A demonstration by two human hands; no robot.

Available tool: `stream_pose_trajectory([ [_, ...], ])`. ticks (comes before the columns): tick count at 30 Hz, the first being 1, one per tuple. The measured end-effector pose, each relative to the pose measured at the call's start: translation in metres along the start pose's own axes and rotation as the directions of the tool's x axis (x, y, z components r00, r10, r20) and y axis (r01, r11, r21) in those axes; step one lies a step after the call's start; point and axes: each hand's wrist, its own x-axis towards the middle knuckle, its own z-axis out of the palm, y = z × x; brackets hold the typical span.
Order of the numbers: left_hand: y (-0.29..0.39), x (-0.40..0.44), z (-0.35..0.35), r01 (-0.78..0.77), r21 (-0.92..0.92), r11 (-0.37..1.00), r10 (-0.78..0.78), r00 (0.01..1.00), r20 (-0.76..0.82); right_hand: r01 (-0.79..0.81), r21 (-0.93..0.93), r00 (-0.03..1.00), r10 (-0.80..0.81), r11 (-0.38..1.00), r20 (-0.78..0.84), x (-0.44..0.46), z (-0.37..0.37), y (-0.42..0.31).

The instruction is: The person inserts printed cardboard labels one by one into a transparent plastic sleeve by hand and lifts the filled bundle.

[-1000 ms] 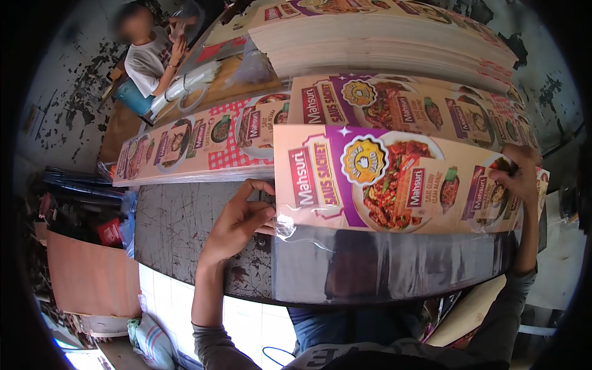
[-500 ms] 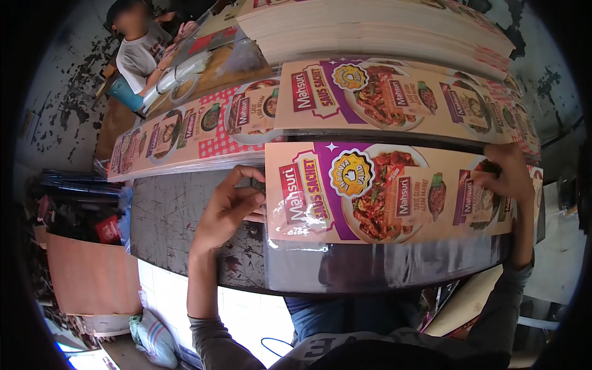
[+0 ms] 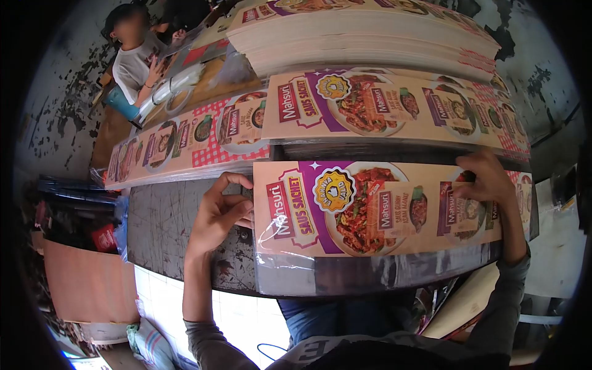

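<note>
A long printed card sheet with sauce and food pictures lies in front of me, with a clear plastic sleeve extending past its near edge. My left hand is at the sheet's left edge, thumb and fingers closed on the edge. Near the right end, my right hand curls over the far edge, its fingertips on the printed face. Its grip on the sheet is partly hidden. Glare covers the sleeve's left corner.
Behind the sheet lies a stack of matching prints, with another stack to its left. A tall paper pile stands farther back. Scratched dark tabletop shows at left. Another person sits at the far left beside clear plastic bundles.
The sheet has shifted slightly toward me, and less clear sleeve shows beyond its near edge. Both hands stay at the sheet. The view has shifted a little; the other person's hand has lowered.
</note>
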Motion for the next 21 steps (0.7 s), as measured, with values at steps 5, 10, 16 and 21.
stream_pose_trajectory([
  [5,0.003,-0.001,0.0,-0.005,0.003,1.0,0.005,1.0,0.011,0.048,-0.019,0.995,-0.046,0.999,0.086,0.004,0.004,-0.002],
  [10,0.001,-0.002,0.0,-0.026,0.015,1.0,0.026,1.0,0.014,0.045,-0.067,0.995,-0.038,0.997,0.096,0.009,0.001,-0.026],
  [16,-0.003,-0.001,0.0,-0.042,0.006,0.999,0.041,0.998,0.042,0.073,0.049,0.997,-0.074,0.996,0.03,0.013,0.003,-0.047],
  [21,-0.002,-0.002,0.001,-0.051,0.012,0.999,0.051,0.998,0.038,0.086,0.186,0.995,-0.093,0.979,0.033,0.012,0.005,-0.046],
])
